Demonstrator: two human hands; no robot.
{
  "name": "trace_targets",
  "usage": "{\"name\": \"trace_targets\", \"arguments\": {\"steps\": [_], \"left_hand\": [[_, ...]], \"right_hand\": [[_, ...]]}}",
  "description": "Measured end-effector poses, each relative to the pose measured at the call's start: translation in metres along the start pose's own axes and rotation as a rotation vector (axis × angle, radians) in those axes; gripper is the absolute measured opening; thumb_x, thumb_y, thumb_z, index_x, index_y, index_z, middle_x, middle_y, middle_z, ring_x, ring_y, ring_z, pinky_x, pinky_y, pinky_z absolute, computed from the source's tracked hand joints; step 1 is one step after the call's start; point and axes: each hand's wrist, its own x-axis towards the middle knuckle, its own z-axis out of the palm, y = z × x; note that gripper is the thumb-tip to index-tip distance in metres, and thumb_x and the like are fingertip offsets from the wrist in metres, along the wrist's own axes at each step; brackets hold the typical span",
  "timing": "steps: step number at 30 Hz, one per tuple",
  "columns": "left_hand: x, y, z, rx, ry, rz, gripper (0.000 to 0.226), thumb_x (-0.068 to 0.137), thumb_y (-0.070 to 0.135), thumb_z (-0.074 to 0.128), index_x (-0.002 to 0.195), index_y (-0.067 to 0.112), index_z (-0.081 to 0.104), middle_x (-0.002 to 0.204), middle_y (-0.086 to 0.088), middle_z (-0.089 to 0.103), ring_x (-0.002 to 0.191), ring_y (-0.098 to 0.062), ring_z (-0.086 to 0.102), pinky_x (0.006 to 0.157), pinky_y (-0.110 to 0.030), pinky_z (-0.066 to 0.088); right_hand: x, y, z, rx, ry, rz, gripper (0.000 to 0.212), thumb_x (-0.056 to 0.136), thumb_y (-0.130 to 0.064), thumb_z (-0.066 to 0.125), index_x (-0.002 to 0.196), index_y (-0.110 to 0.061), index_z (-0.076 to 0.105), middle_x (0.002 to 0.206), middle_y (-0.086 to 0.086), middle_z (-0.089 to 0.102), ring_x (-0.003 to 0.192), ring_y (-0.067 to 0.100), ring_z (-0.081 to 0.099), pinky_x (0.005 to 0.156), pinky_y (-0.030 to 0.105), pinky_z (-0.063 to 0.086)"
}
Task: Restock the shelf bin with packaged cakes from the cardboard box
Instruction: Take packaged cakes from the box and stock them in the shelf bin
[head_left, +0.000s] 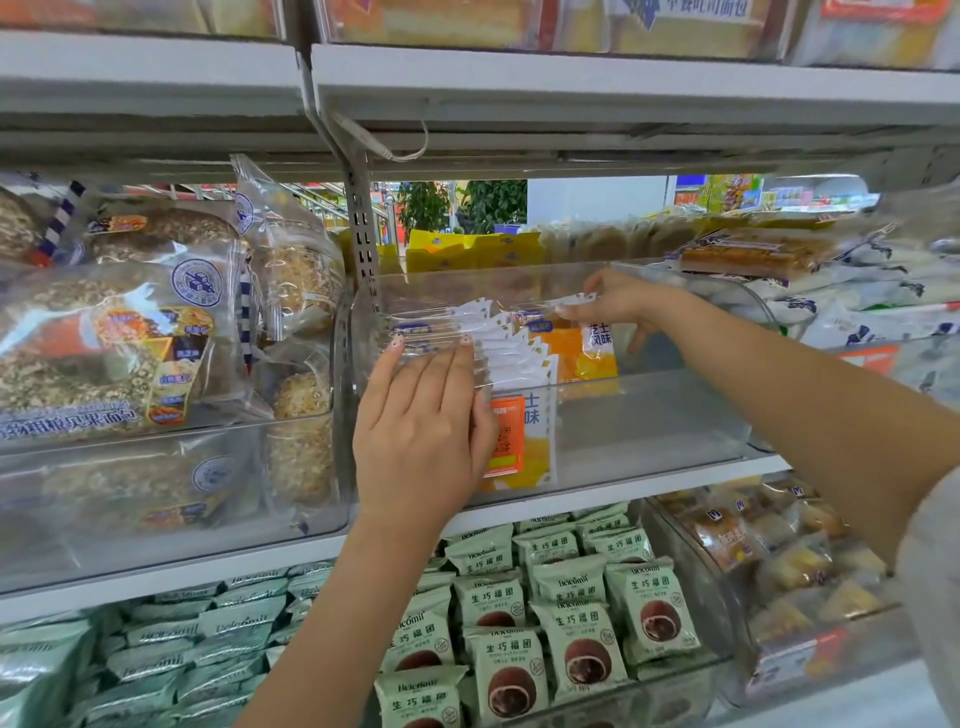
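hands work at the clear shelf bin (649, 415): left hand (423, 441) lies flat with straight fingers against its front wall, right hand (615, 304) reaches inside, pinching the top edge of a packaged cake (582, 358) standing in the row.

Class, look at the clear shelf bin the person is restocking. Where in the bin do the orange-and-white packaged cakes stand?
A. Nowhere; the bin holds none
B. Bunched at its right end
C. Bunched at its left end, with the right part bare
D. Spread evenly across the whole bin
C: the packaged cakes stand in a row at the left end of the clear bin, between the left hand and right hand, while the bin's right part shows bare floor.
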Motion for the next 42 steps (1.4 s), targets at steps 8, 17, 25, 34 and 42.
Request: {"name": "trace_targets", "arguments": {"steps": [8, 17, 25, 34, 42], "left_hand": [[0.0, -0.001, 0.0, -0.004, -0.059, -0.004, 0.04, 0.097, 0.024, 0.037, 0.106, 0.005, 0.07, 0.097, -0.008, 0.072, 0.087, -0.023, 0.067, 0.106, -0.037, 0.036], [-0.01, -0.002, -0.028, -0.088, -0.269, 0.104, 0.047, 0.097, 0.019, 0.034, 0.14, -0.001, 0.041, 0.141, -0.015, 0.048, 0.131, -0.028, 0.043, 0.118, -0.039, 0.009], [-0.206, 0.058, -0.127, -0.401, -0.603, 0.315, 0.033, 0.085, 0.006, 0.041, 0.117, 0.004, 0.049, 0.11, -0.018, 0.064, 0.104, -0.034, 0.054, 0.101, -0.045, 0.037], [-0.384, 0.096, -0.23, -0.39, -1.64, -0.124, 0.048, 0.096, 0.019, 0.04, 0.143, 0.013, 0.031, 0.14, -0.005, 0.04, 0.129, -0.024, 0.036, 0.105, -0.033, 0.031], [-0.423, 0.097, -0.254, -0.321, -1.914, -0.408, 0.045, 0.095, 0.022, 0.045, 0.138, 0.015, 0.036, 0.142, -0.009, 0.035, 0.127, -0.027, 0.038, 0.1, -0.038, 0.04]], "right_hand": [[-0.018, -0.016, 0.003, -0.116, 0.013, 0.076, 0.1, 0.079, -0.03, 0.076, 0.149, -0.012, 0.007, 0.154, 0.012, 0.023, 0.132, 0.034, 0.038, 0.094, 0.044, 0.049], [-0.211, 0.016, 0.054, 0.207, 0.861, -0.721, 0.022, 0.079, 0.009, 0.041, 0.09, -0.001, 0.057, 0.088, 0.005, 0.055, 0.084, 0.014, 0.048, 0.073, 0.022, 0.037], [-0.349, 0.193, 0.237, -0.014, 0.311, -0.386, 0.023, 0.075, 0.001, 0.043, 0.085, -0.011, 0.059, 0.086, -0.004, 0.048, 0.081, 0.019, 0.048, 0.066, 0.028, 0.034], [-0.418, 0.271, 0.374, -0.429, -0.791, 0.096, 0.053, 0.094, -0.028, 0.054, 0.138, -0.009, 0.031, 0.132, 0.013, 0.044, 0.117, 0.03, 0.047, 0.091, 0.035, 0.044], [-0.426, 0.275, 0.428, -0.4, -0.882, 0.32, 0.081, 0.083, -0.03, 0.069, 0.146, -0.011, 0.021, 0.138, 0.014, 0.045, 0.121, 0.031, 0.049, 0.098, 0.039, 0.046]]}}
